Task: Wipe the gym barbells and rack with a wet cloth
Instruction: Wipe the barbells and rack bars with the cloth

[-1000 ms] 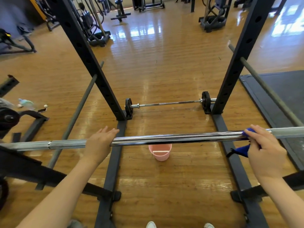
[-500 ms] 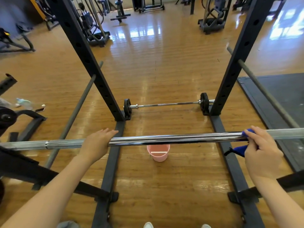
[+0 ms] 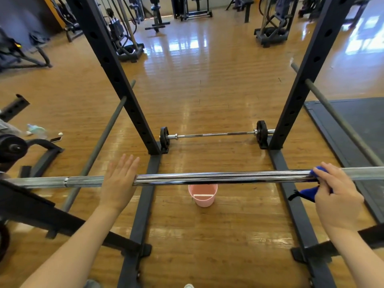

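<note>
1. Near: two bare forearms reach in from the bottom edge; shoe tips are cut off at the bottom.
2. Left hand [image 3: 118, 183] lies flat on the barbell [image 3: 222, 177], fingers straight and released, palm down, steadying it rather than gripping.
3. Right hand [image 3: 336, 196] has its fingers curled round the blue cloth [image 3: 307, 193], which is wrapped over the bar toward the right; a tail of cloth hangs below the bar.
4. The bar runs left to right across the view. The smooth chrome middle lies between the hands, with rougher grey sections outside them. Both ends are cut off by the frame, as are the hooks that carry it.
5. To do this step well, my judgement: keep the cloth wrapped all round the bar, slide it along in long strokes, and press with the left palm so the bar doesn't roll. Cannot tell whether the cloth is wet.
6. Pink bucket [image 3: 203, 195] stands on the wood floor below the bar, between the base rails; contents unclear.
7. Far: rack uprights [image 3: 116, 80], then a second barbell [image 3: 214, 134] with small plates on the floor between them.
</note>
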`<control>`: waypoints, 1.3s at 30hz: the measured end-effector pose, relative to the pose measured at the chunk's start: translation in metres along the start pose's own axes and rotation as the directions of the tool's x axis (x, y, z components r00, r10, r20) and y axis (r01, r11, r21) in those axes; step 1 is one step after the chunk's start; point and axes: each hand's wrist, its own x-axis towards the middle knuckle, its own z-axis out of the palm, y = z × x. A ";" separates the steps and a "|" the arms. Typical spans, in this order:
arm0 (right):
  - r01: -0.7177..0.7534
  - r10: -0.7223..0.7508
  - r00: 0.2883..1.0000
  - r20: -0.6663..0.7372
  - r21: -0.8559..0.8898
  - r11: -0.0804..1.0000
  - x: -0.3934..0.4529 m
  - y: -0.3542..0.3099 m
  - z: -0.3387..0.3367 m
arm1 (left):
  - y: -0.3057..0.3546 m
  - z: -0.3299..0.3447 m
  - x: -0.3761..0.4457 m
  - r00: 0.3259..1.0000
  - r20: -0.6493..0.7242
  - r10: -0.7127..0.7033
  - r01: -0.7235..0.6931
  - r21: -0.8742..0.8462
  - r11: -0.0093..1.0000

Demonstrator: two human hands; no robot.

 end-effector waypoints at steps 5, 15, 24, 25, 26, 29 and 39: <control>-0.006 0.006 0.999 -0.039 0.012 1.000 -0.003 0.002 0.006 | -0.006 0.009 0.006 0.996 0.073 0.058 -0.060 0.037 0.998; 0.083 -0.084 0.996 0.019 0.030 0.996 -0.010 0.000 0.005 | 0.003 -0.020 0.022 0.937 0.349 0.033 -0.034 -0.004 0.999; 0.062 -0.062 0.998 -0.016 0.037 0.997 -0.012 -0.006 0.011 | 0.002 -0.019 0.019 0.938 0.346 0.011 -0.002 -0.026 1.000; 0.112 -0.112 0.994 -0.002 0.050 0.992 -0.019 -0.003 0.011 | 0.005 -0.022 0.020 0.931 0.364 -0.002 0.007 -0.012 1.000; 0.131 -0.132 0.991 -0.002 0.058 0.990 -0.023 0.001 0.009 | 0.008 -0.026 0.021 0.922 0.387 -0.019 0.019 0.004 1.000; 0.019 -0.018 0.998 -0.067 0.021 1.000 -0.015 0.012 0.003 | 0.012 -0.033 0.023 0.903 0.427 -0.047 0.051 0.004 0.999; 0.051 -0.050 0.998 -0.028 0.041 0.998 -0.010 0.009 0.004 | 0.005 -0.023 0.018 0.940 0.342 -0.003 0.017 -0.037 0.999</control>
